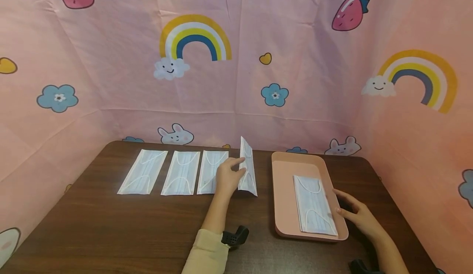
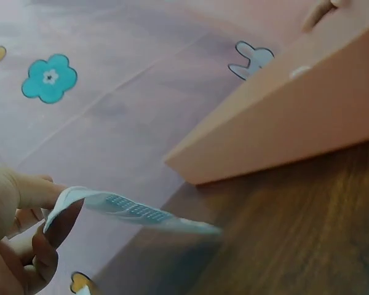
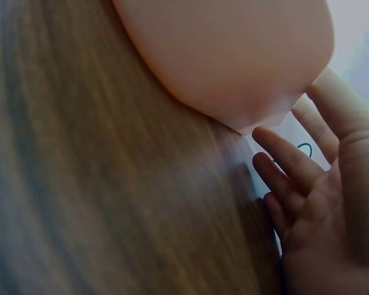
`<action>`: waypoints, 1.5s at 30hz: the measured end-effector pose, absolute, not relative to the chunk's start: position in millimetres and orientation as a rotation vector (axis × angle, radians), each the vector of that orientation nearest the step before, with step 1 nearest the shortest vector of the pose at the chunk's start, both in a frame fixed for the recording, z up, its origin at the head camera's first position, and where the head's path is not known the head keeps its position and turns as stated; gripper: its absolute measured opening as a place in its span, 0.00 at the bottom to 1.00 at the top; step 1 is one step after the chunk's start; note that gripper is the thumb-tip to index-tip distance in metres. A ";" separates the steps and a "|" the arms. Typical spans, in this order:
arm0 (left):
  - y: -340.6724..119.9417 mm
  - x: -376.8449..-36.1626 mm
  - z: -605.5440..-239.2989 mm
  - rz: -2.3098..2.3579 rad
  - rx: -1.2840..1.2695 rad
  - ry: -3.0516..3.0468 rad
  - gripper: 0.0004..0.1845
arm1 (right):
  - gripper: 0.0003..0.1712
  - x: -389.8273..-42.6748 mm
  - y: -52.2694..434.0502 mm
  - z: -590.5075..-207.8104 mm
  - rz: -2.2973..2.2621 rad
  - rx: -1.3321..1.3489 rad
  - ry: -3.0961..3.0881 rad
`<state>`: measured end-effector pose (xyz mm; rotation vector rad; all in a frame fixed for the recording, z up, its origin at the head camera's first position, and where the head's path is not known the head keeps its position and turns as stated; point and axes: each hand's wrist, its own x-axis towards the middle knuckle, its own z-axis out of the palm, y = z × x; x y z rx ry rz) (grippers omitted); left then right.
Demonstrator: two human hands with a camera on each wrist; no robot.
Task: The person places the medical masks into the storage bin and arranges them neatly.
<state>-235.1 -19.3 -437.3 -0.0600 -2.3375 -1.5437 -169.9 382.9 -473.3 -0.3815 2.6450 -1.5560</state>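
Note:
In the head view my left hand (image 1: 228, 177) pinches a pleated white-and-pale-blue face mask (image 1: 247, 165) by its side, holding it on edge near the far side of the table. The left wrist view shows my fingers (image 2: 46, 252) and thumb around the edge of this mask (image 2: 132, 208), which bends between them. My right hand (image 1: 360, 216) touches the right side of a pink tray (image 1: 282, 196) with loosely extended fingers, also seen in the right wrist view as a hand (image 3: 320, 184) by the tray (image 3: 234, 55). Inside the tray lies a stack of face masks (image 1: 315, 206).
Three face masks lie flat in a row left of the held one: a left mask (image 1: 143, 172), a middle mask (image 1: 181, 173) and a right mask (image 1: 212, 165) partly behind my left hand. A patterned pink cloth (image 1: 236, 81) hangs around the brown wooden table (image 1: 129, 233).

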 end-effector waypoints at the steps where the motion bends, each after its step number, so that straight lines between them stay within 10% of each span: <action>1: -18.9 -234.4 -435.3 -1.569 -0.056 -2.326 0.16 | 0.31 -169.9 382.9 -473.4 -1.558 -0.390 2.645; 45: 83.2 -188.6 -417.7 -2.645 -0.122 -1.828 0.17 | 0.31 -168.9 382.9 -474.0 -1.510 -0.394 2.686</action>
